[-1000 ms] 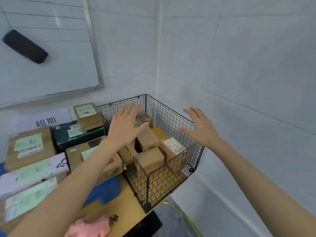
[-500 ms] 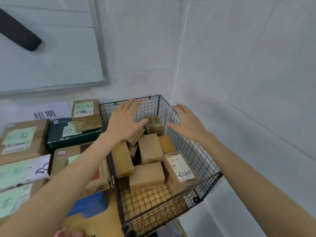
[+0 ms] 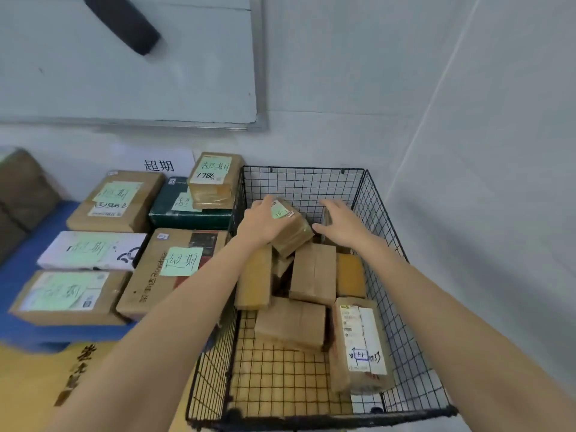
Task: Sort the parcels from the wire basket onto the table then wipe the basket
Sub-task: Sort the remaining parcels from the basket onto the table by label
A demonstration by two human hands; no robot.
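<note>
White-walled corner, yellow table (image 3: 31, 385): at the far left of the black wire basket (image 3: 299, 185), a left hand (image 3: 263, 224) seems to clasp a small brown taped parcel (image 3: 293, 236). The right hand (image 3: 346, 226) hovers, fingers spread and empty. Lifted one-handed, the tilted parcel could slip.

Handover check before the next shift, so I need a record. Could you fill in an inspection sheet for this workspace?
Surface: yellow table, partly under a blue cloth.
Job's things: wire basket holding several brown parcels; a small parcel with a green note lies tilted on top; labelled parcels lie on the cloth, left of the basket.
Clutter: dark brown bundle at far left, unclear what.
Hands: left hand grips the small parcel; right hand open beside it.
Cables: nothing seen.
Surroundings: whiteboard with eraser, white walls, printed sign.
</note>
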